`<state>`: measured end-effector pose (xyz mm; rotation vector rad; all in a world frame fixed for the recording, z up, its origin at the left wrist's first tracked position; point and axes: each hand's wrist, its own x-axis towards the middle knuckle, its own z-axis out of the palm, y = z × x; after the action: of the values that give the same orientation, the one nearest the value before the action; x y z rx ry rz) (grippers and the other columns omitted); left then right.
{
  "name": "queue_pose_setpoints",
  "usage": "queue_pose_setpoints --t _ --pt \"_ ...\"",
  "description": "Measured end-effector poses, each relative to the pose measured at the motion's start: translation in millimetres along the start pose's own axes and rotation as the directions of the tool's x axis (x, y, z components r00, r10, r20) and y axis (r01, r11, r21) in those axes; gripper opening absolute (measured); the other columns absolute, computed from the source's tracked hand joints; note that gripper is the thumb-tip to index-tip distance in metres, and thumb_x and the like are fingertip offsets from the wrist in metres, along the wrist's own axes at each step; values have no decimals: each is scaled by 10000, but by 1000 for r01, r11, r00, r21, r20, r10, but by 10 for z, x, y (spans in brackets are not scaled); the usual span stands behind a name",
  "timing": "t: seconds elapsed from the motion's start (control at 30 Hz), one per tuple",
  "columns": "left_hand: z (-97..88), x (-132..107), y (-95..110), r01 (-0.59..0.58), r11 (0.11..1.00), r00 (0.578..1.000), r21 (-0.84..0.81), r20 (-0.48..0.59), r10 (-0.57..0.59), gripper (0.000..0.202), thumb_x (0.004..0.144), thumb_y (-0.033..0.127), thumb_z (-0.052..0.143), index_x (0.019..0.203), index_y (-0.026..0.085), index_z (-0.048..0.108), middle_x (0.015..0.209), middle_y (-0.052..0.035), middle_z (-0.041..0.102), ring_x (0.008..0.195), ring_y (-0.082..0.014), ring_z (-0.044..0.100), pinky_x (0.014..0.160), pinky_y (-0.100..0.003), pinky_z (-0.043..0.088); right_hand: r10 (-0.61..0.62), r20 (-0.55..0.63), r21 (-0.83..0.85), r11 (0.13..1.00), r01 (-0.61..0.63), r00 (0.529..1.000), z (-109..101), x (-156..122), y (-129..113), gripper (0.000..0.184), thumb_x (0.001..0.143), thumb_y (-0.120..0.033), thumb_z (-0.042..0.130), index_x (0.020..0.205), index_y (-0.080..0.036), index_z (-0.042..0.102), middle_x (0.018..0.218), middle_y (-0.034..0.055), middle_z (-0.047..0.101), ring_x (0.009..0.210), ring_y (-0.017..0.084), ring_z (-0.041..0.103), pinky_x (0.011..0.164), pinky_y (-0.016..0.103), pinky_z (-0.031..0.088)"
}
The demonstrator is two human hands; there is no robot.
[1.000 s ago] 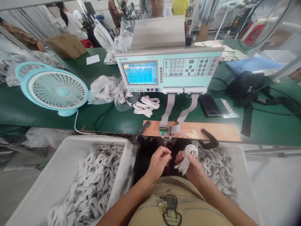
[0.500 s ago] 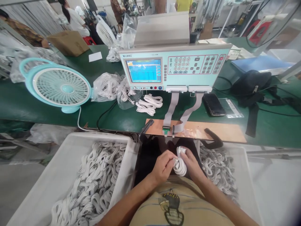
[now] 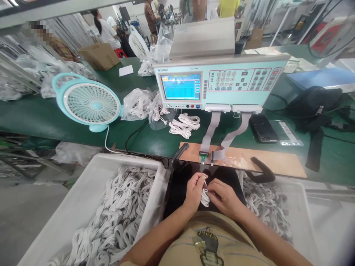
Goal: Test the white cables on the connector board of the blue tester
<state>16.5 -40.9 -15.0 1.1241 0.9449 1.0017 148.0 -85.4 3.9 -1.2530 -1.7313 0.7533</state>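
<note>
White cable (image 3: 205, 200), one, coiled: between the hands, long axis running roughly fore-and-aft. Left hand (image 3: 195, 189): pinching its tip. Right hand (image 3: 224, 194): fingertips at the coil; grip, I cannot tell. Green connector board (image 3: 203, 156): just beyond, left hand nearer.

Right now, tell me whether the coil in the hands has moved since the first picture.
Yes, to the left: the held coil was right of the green connector earlier; now it sits almost straight below it in the view.
</note>
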Motion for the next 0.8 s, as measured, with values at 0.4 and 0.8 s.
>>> queue_pose_setpoints --t 0.4,0.8 --pt "5 269 -50 18 1000 1000 -20 7 -18 314 768 421 567 856 129 641 628 0 577 488 -91 482 470 -205 411 476 -331 529 809 -258 815 169 241 254 260 759 -424 624 704 -178 562 608 -17 527 534 132 453 518 241 380" --pt "-49 358 -65 45 997 998 -55 40 -43 298 744 404 597 806 117 651 595 3 564 464 -79 489 441 -197 434 523 -366 570 780 -259 769 181 284 259 305 709 -449 682 699 -153 608 603 -1 576 534 135 485 512 234 401"
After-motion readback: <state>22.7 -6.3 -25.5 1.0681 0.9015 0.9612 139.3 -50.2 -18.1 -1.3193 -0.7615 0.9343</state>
